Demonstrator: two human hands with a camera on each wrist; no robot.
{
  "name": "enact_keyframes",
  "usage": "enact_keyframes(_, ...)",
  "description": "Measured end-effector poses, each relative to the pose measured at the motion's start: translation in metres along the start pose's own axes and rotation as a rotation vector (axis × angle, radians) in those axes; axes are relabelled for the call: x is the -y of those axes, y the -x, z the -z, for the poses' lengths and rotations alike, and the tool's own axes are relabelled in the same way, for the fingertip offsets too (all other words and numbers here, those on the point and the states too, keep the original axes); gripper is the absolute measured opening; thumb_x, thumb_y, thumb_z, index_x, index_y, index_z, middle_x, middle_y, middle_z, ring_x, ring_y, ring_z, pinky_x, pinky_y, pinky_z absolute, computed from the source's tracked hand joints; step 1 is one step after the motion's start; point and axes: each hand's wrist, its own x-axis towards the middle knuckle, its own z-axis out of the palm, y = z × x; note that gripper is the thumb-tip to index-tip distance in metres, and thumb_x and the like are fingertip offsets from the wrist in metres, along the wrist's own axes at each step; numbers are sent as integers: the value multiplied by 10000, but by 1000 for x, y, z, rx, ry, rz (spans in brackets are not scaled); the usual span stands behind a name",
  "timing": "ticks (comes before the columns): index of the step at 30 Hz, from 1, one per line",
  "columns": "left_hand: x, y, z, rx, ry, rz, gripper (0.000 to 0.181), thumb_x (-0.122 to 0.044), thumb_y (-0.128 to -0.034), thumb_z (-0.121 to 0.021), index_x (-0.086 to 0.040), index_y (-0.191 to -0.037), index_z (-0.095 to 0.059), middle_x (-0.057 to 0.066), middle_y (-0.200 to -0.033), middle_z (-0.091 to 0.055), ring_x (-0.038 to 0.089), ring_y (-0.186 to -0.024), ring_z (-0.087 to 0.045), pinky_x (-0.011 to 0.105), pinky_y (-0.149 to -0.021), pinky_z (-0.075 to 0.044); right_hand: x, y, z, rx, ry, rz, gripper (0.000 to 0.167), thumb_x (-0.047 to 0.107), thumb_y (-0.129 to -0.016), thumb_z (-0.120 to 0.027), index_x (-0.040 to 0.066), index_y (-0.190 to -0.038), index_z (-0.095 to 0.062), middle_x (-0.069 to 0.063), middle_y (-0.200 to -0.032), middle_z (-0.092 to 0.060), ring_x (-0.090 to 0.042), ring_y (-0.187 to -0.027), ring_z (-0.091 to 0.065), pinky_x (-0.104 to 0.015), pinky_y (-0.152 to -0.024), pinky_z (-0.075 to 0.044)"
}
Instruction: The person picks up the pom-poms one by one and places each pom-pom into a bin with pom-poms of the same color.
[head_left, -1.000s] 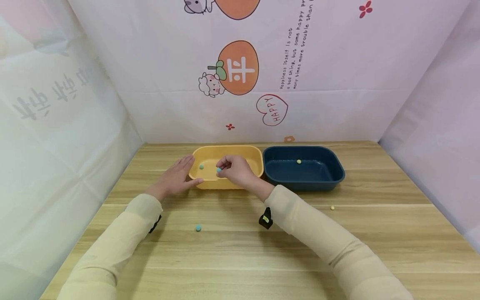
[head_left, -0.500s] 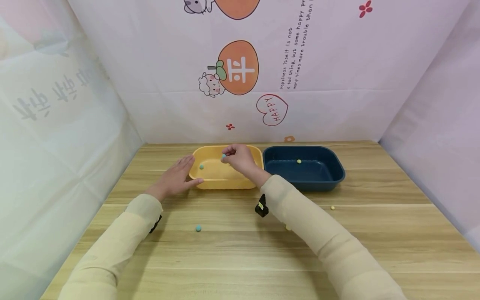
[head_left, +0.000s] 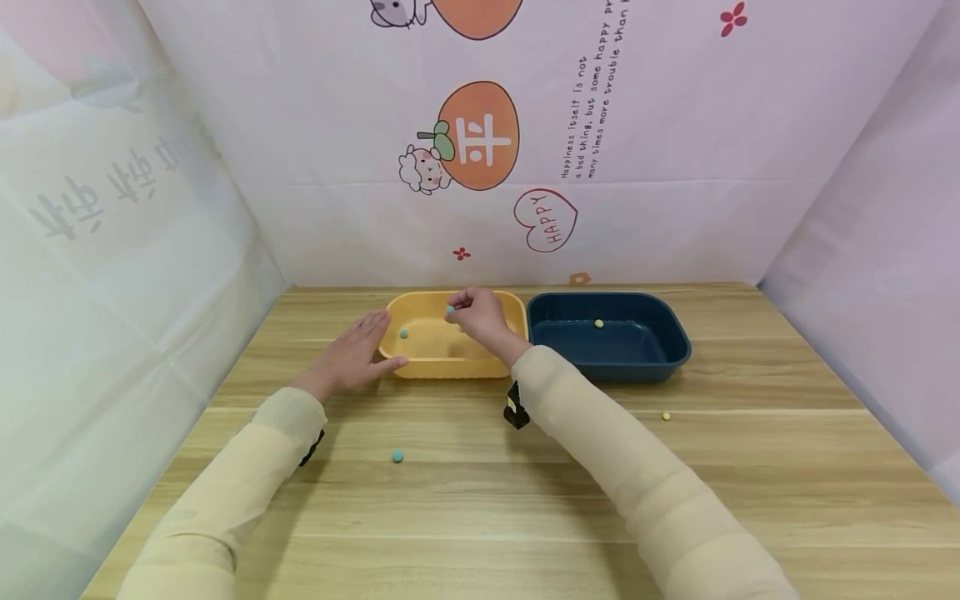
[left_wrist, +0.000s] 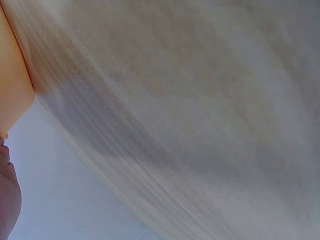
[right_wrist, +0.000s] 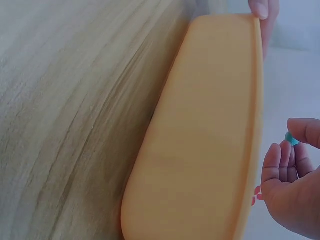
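In the head view, my right hand [head_left: 480, 318] is raised over the yellow bin [head_left: 427, 367], pinching a small blue ball [head_left: 450, 310] between thumb and fingertips. The right wrist view shows this blue ball [right_wrist: 291, 139] at the fingertips, above the bin's rim. My left hand [head_left: 348, 354] rests on the yellow bin's left end, fingers extended along the rim and thumb at the near edge. A second blue ball [head_left: 404, 333] lies inside the yellow bin, and another blue ball [head_left: 397, 456] sits on the table. The left wrist view is mostly blurred.
A dark blue bin [head_left: 609, 371] stands right beside the yellow one, with a small yellow ball [head_left: 598, 323] inside. Another yellow ball [head_left: 666, 417] lies on the wooden table [head_left: 450, 533] in front of it. Printed cloth [head_left: 645, 225] hangs behind and at both sides.
My right hand has risen and moved farther back over the yellow bin with the blue ball, then nearly stopped. The right forearm has shifted left. My left hand has stayed in place.
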Motion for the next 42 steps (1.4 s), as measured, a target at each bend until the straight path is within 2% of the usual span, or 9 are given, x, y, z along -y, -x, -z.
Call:
enact_keyframes(7, 1, -1, 0, -4, -5, -9, 965, -668, -938, -409, 31, -1537, -119, 191, -1600, -102, 296, -1471, -56, 439, -1179, -68, -4, -3, -2, 0, 4, -16, 128, 50, -877, -708, 29, -996, -664, -78, -950, -619, -208, -826, -597, -274, -698, -546)
enact_keyframes(14, -1, -1, 1, -3, 2, -11, 958, -664, -942, -405, 32, -1536, -121, 187, -1601, -99, 294, -1471, -56, 436, -1180, -63, -9, -5, -3, -6, 25, -28, 123, 34, -853, -728, 24, -961, -669, -75, -922, -620, -197, -816, -569, -275, -692, -506)
enact_keyframes(22, 1, -2, 0, -6, -7, -13, 948, -651, -948, -410, 39, -1533, -125, 197, -1598, -110, 301, -1470, -63, 442, -1179, -72, -14, -6, -3, -19, 24, -41, 106, 30, -846, -734, 24, -928, -668, -76, -887, -622, -194, -776, -612, -266, -676, -529)
enact_keyframes(35, 1, -2, -1, -9, -19, -18, 940, -645, -953, -403, 41, -1532, -127, 191, -1600, -101, 295, -1471, -58, 430, -1180, -64, -11, -4, 0, -10, 46, -55, 161, 37, -846, -734, 7, -990, -669, -75, -906, -603, -203, -788, -630, -293, -717, -532)
enact_keyframes(42, 3, -3, -2, -5, -25, -23, 956, -645, -949, -415, 62, -1525, -128, 217, -1593, -94, 325, -1467, -60, 453, -1177, -67, -12, -1, 1, -3, 78, -17, 208, 50, -844, -739, -29, -1026, -678, -70, -891, -605, -195, -814, -554, -272, -703, -497)
